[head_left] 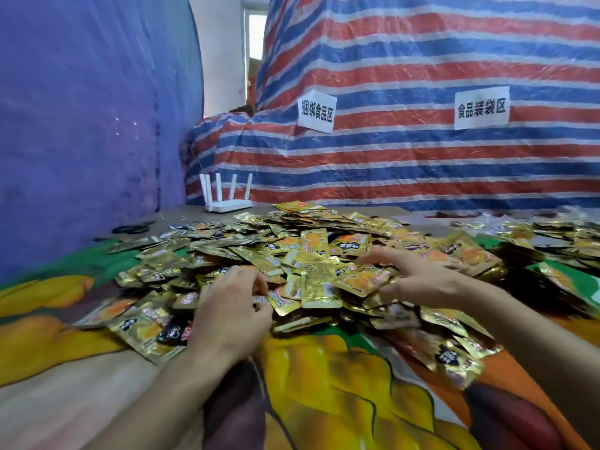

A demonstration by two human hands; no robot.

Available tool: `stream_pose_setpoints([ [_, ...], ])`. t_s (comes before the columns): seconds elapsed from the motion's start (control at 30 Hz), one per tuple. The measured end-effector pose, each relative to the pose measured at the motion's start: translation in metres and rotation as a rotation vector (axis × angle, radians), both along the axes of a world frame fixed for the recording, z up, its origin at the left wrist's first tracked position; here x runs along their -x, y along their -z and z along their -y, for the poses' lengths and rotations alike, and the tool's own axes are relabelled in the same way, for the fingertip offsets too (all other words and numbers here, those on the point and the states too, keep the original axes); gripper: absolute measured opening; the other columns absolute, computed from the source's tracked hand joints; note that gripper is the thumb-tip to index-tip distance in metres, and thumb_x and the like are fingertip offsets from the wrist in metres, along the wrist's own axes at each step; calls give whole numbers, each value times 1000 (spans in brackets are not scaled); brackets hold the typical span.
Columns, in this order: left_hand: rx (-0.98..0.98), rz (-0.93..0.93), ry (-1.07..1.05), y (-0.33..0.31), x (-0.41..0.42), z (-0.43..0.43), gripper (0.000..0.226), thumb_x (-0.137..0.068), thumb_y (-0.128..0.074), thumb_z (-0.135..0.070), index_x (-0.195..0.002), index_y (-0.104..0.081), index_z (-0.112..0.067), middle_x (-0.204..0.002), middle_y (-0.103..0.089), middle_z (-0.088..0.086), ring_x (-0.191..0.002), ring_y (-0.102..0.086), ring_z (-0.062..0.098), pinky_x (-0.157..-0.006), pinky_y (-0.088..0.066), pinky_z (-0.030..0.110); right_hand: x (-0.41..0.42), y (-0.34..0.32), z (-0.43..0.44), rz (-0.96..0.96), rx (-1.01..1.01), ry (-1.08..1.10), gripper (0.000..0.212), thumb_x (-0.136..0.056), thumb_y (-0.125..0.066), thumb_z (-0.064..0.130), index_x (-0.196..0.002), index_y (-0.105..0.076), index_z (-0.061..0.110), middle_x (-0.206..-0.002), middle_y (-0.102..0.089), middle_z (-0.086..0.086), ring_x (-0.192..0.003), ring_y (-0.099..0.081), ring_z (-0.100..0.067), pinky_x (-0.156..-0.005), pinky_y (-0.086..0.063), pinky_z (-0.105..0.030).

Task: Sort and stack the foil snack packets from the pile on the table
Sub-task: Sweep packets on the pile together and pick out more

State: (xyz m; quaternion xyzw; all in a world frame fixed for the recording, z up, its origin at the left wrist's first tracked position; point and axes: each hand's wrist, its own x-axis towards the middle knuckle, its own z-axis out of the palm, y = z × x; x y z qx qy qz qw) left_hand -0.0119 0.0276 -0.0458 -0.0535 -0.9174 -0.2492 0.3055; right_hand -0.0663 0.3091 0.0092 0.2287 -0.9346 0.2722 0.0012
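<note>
A wide pile of gold foil snack packets (311,248) covers the middle of the table. My left hand (230,313) sits at the pile's near edge, its fingers curled and pinching a gold packet (282,302) by its corner. On the right, my right hand (418,280) reaches into the pile, fingers curled round a packet with an orange picture (360,280). Several more packets (552,238) lie spread at the far right.
A cloth with a large fruit print (324,384) covers the table's front. A white router with antennas (227,196) stands at the back left, black scissors (133,228) near it. Striped tarpaulin with two paper signs (316,112) forms the back wall.
</note>
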Motion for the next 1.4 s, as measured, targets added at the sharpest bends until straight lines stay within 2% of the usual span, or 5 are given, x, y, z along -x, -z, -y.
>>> stream_pose_setpoints([
  [0.37,250,341,-321,11,36,31,63,-95,-41,-40,-153,-27,-21,-158,-29,2,-143,-27,26,-114,-22,46,-10,28,20,-80,-350,98,68,-94,-54,23,-157,-29,21,-162,-30,-4,-150,-23,-26,-121,-24,-49],
  [0.53,389,139,-345,16,31,30,56,-92,-49,-46,-147,-41,-40,-132,-45,-1,-125,-41,23,-102,-30,45,-8,36,25,-190,-225,239,41,-99,-54,36,-132,-61,13,-144,-52,-12,-133,-46,-29,-110,-40,-43],
  [0.9,89,-64,121,12,18,31,32,-80,-79,-45,-89,-53,-28,-89,-61,-15,-84,-58,16,-68,-40,34,-17,31,30,-65,-384,141,76,-88,-57,14,-157,-32,32,-162,-33,3,-147,-24,-25,-120,-27,-44],
  [1.17,-8,70,229,10,17,30,27,-90,-67,-34,-116,-61,-39,-109,-61,-21,-101,-60,11,-89,-49,38,-16,34,17,-213,-27,241,32,-95,-70,22,-126,-71,24,-126,-71,5,-113,-65,-14,-99,-53,-36],
  [1.4,-423,-205,155,4,19,31,12,-95,-66,-28,-83,-70,-26,-64,-67,-10,-58,-63,7,-51,-49,30,-22,29,17,-625,240,292,14,-93,-71,20,-105,-78,19,-85,-74,2,-73,-68,-19,-65,-56,-42],
])
